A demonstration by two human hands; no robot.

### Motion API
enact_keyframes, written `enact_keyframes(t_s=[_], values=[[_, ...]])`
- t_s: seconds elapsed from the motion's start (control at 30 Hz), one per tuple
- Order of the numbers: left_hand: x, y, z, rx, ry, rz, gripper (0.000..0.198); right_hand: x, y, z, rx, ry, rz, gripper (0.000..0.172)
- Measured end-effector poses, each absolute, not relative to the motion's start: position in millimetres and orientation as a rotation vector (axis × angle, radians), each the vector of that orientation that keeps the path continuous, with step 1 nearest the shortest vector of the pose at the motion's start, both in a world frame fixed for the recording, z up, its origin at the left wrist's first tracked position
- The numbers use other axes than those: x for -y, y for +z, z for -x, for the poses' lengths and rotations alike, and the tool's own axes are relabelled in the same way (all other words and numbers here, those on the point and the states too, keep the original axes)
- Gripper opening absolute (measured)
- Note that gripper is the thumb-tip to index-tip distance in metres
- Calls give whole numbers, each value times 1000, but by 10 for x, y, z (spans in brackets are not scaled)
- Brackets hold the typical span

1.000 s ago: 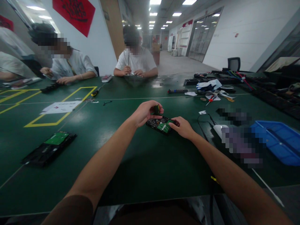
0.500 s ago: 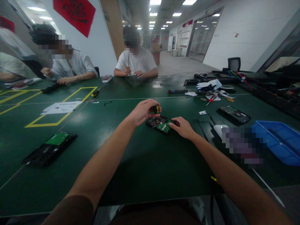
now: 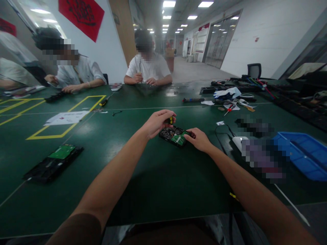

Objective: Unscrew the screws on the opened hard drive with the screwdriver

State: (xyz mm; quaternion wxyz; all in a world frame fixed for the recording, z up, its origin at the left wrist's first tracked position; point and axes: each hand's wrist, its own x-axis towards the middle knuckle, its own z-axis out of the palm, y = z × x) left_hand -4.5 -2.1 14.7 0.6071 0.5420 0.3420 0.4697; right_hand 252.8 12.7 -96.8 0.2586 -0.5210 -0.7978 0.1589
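A hard drive in a black frame, its green circuit board facing up, lies on the table in front of me. My left hand is closed around the short black and yellow handle of a screwdriver, held above the drive's far left part. The screwdriver's tip cannot be made out. At the drive's right end, my right hand grips the edge with the thumb on top and the fingers behind, partly hidden.
A similar drive lies at left. To the right are a white device with a cable, partly blurred out, and a blue tray. A red screwdriver lies farther back. Two people work across the green table.
The screwdriver handle has turned slightly in my left hand, which has dipped a little. My right hand and the drive stay in place.
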Motion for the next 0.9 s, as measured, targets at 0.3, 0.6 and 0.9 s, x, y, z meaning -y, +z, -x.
enact_keyframes(t_s=[0.3,0.6,0.9], values=[[43,166,51,-753,978,-1240,26,-117,-955,-2517,2178,408,1407,39],[34,157,16,-804,1014,-1173,18,-116,-949,-2516,2176,413,1403,37],[24,150,44,-836,1056,-1245,22,-125,-970,-2527,2167,438,1407,38]])
